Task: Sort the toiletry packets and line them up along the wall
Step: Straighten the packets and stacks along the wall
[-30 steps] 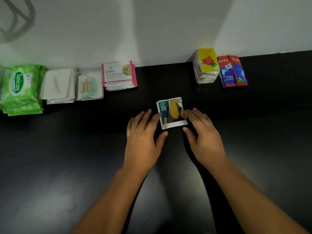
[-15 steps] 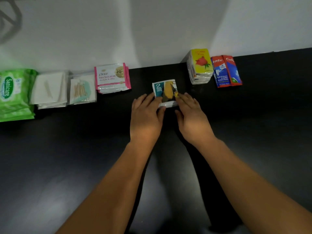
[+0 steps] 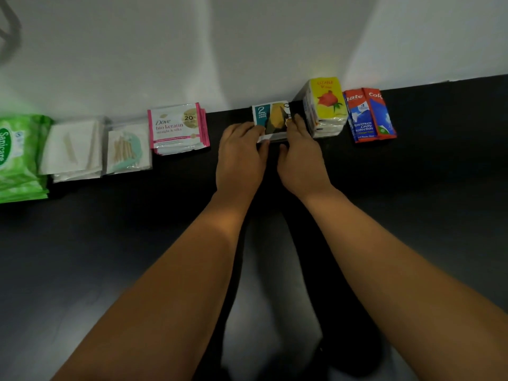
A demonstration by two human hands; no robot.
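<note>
You are pressing both hands onto a small stack of teal-and-yellow "2 wash pack" sachets (image 3: 270,119). Your left hand (image 3: 239,158) is resting straight fingers on its left side, and your right hand (image 3: 299,158) is touching its right edge the same way, with neither hand curling around it. The stack is lying flat on the black worktop (image 3: 412,202), close against the white wall (image 3: 247,50). It is sitting between the pink-edged Dove sachets (image 3: 177,127) and the yellow rose-printed packets (image 3: 325,105), and it is nearer the rose-printed ones. Red-and-blue toothpaste sachets (image 3: 369,114) are lying just beyond those. A green wipes pack (image 3: 19,158), white toothpick packets (image 3: 72,149) and clear cotton-bud packets (image 3: 127,152) are lining the wall to the left.
</note>
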